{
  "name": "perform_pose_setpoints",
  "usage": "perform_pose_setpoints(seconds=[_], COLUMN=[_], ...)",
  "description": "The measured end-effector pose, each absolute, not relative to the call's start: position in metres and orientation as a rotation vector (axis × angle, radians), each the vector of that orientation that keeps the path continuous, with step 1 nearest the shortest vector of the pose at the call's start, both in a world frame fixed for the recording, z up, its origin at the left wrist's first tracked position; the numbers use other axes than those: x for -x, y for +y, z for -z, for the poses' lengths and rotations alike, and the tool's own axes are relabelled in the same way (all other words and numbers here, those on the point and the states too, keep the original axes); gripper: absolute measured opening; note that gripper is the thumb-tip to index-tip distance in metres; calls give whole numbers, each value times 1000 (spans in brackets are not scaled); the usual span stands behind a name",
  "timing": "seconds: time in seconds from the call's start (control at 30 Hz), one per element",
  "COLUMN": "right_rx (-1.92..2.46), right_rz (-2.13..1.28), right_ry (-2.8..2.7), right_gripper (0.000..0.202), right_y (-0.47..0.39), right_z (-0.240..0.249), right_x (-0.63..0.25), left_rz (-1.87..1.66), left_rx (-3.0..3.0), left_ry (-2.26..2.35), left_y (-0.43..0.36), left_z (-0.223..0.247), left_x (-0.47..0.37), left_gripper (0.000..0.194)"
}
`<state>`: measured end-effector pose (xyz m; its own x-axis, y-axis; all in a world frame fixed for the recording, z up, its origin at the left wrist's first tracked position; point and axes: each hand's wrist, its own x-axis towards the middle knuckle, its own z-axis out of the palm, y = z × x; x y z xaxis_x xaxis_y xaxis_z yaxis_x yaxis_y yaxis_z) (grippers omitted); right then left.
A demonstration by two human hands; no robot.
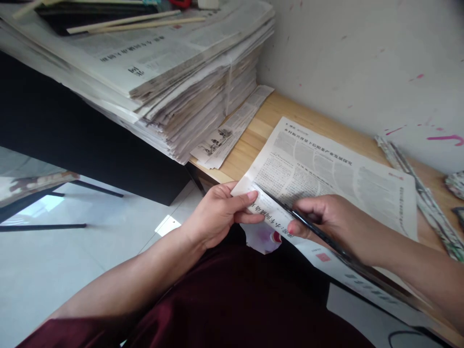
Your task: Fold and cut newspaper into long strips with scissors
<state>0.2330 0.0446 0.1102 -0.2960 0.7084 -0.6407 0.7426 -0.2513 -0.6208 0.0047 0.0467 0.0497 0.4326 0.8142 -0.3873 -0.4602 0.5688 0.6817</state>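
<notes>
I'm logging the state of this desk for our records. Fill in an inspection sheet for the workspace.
Surface: wooden tabletop, partly covered by paper.
Work things: printed newspaper sheet, reaching past the near table edge; long dark tool, probably scissors, against it.
Clutter: thick newspaper stack with wooden sticks on top; loose newspaper strips beside it; thin patterned rolls at the right of the picture.
Hands: left hand pinches the newspaper sheet's left end; right hand holds the dark tool.
Cables: none certain; a dark curve at bottom right cannot be identified.
Surroundings: pale wall with pink marks; light tiled floor.
</notes>
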Motion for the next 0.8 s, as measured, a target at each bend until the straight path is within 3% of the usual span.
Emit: perform_pose_setpoints(seconds=[0.57,0.8], right_rx=[-1897,-1778], right_rz=[1720,1615], right_ry=[1787,2004], right_gripper=[46,44], right_y=[52,62], right_z=[-116,-101], right_x=[-216,-222], left_rz=[-805,-784], left_rx=[-536,-531], left_ry=[721,702], left_y=[49,49], left_z=[-46,-44], left_x=[-3,-6], left_gripper=[18,18])
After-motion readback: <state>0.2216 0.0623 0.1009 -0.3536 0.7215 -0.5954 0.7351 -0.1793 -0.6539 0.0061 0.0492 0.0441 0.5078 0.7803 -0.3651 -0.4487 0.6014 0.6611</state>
